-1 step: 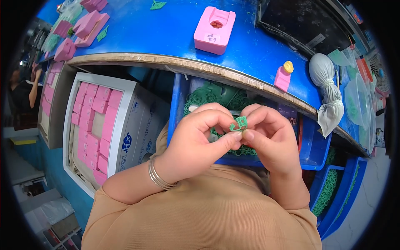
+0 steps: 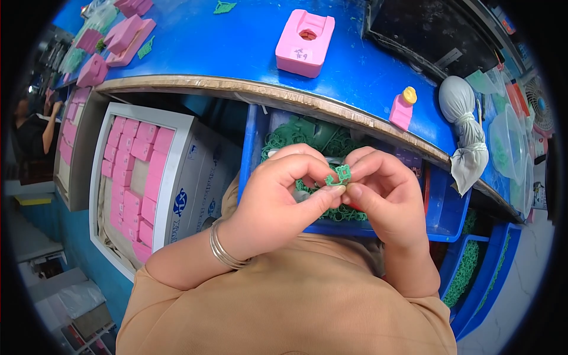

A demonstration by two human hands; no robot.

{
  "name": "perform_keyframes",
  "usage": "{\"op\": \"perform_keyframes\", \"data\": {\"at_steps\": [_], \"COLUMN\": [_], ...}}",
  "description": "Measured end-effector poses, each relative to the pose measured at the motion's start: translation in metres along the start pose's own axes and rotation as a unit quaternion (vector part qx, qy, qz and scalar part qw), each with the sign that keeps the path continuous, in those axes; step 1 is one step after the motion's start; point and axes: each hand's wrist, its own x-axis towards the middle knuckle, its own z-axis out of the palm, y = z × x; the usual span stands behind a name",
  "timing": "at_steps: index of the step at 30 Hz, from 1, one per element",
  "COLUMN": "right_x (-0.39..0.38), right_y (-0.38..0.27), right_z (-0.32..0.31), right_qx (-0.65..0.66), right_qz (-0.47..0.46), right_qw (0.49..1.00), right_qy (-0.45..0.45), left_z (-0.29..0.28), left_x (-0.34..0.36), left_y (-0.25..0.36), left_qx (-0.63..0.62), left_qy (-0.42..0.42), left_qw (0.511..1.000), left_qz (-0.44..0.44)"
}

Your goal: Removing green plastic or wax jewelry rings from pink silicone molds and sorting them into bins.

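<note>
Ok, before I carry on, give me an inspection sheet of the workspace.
Surface: blue tabletop with a worn front edge.
Job's things: green openwork piece held between the hands; blue bin behind them holds more green pieces.
Clutter: pink block with a hole, small pink stand with a yellow top, tied white pouch.
Grippers: left hand and right hand, fingers pinching the green piece.
Cables: nothing seen.
Surroundings: box of pink blocks at left, fan at far right, another person at far left.
</note>
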Motion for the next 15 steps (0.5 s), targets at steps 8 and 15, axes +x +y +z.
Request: {"op": "perform_keyframes", "data": {"at_steps": [8, 15], "right_x": [-0.001, -0.005], "right_y": [-0.004, 0.003], "right_z": [0.001, 0.003], "right_qx": [-0.325, -0.326], "right_qz": [-0.123, -0.161], "right_qw": [0.936, 0.927], "right_qy": [0.046, 0.088], "left_z": [-0.007, -0.001], "left_x": [0.002, 0.002], "left_y": [0.004, 0.013], "left_qx": [0.33, 0.262], "left_qy": [0.041, 0.048], "left_qw": [0.928, 0.948], "left_qz": [0.166, 0.173]}}
